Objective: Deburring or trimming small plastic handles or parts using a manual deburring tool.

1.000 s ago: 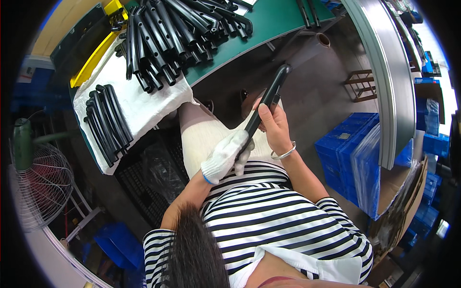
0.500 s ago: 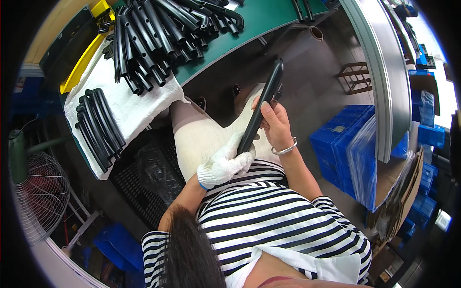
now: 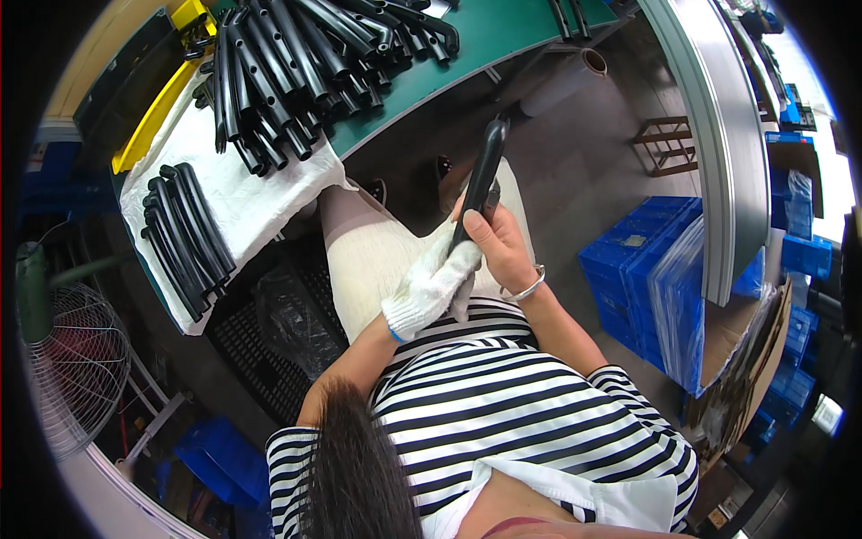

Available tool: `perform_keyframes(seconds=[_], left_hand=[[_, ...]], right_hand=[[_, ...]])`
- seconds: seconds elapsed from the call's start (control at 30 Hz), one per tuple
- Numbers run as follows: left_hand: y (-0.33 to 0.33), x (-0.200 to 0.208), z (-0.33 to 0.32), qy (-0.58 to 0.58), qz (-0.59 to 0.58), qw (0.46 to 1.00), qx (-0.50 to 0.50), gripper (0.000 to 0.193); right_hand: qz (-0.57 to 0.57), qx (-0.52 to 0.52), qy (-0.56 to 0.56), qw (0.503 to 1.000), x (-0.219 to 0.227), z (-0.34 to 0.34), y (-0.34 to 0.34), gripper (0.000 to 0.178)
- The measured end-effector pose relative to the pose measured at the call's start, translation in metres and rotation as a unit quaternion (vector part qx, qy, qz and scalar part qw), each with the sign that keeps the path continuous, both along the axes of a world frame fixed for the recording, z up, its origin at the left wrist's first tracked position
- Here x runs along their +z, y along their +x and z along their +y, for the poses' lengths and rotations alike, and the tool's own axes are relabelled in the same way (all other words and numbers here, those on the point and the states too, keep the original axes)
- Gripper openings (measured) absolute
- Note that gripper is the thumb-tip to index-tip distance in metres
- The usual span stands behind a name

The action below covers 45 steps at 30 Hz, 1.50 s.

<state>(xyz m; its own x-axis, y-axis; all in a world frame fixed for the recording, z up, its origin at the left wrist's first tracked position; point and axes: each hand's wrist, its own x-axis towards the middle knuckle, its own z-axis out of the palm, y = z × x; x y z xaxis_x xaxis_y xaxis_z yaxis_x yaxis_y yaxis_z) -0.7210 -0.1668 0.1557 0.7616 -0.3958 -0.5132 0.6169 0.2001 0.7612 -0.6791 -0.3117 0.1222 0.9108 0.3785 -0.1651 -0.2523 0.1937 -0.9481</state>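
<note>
A glossy black tube (image 3: 486, 162) slants up and away over my lap. My left hand (image 3: 433, 280), in a white knitted glove, is closed round its lower end. Bare and with a bangle at the wrist, my right hand (image 3: 499, 247) grips the same tube a little higher, thumb along its side. A small dark part (image 3: 491, 199) shows beside the tube at my right fingers; its kind I cannot make out. The lower end of the tube is hidden by the glove.
On the green table (image 3: 422, 94) lies a heap of black tubes (image 3: 269, 76). A row of bent black tubes (image 3: 187, 238) rests on white cloth (image 3: 260, 202). Blue crates (image 3: 628, 269) stand at the right, a wire fan (image 3: 76, 368) at the left, a black crate (image 3: 260, 359) below the table.
The tube has tipped more upright and its top has shifted left and lower. My right hand has come down closer to the gloved left hand, which has moved slightly up.
</note>
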Motion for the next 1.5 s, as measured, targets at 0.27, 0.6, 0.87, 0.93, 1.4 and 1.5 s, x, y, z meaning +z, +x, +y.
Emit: perform_keyframes(seconds=[0.27, 0.6, 0.87, 0.93, 1.4, 1.5], left_hand=[[-0.002, -0.005, 0.003, -0.075, 0.027, 0.996, 0.028, 0.043], [-0.012, -0.007, 0.01, -0.151, -0.046, 0.987, 0.006, 0.048], [-0.001, -0.009, 0.006, -0.074, -0.022, 0.996, 0.033, 0.041], [0.005, 0.002, 0.008, -0.003, -0.026, 1.0, 0.017, 0.035], [-0.008, -0.006, 0.018, 0.026, 0.069, 0.997, -0.003, 0.054], [-0.006, -0.003, 0.016, 0.009, 0.081, 0.997, -0.001, 0.055]], right_hand=[[0.03, 0.011, 0.031, 0.999, 0.004, -0.01, 0.003, 0.026], [0.055, 0.014, 0.059, 0.997, 0.005, -0.008, 0.004, 0.028], [-0.039, 0.013, -0.007, 0.999, 0.0, 0.0, -0.003, 0.026], [0.015, 0.039, -0.02, 0.999, 0.004, -0.003, -0.003, 0.027], [0.146, -0.057, 0.094, 0.983, 0.024, -0.023, 0.058, 0.032], [0.155, -0.066, 0.098, 0.981, 0.022, -0.022, 0.057, 0.031]])
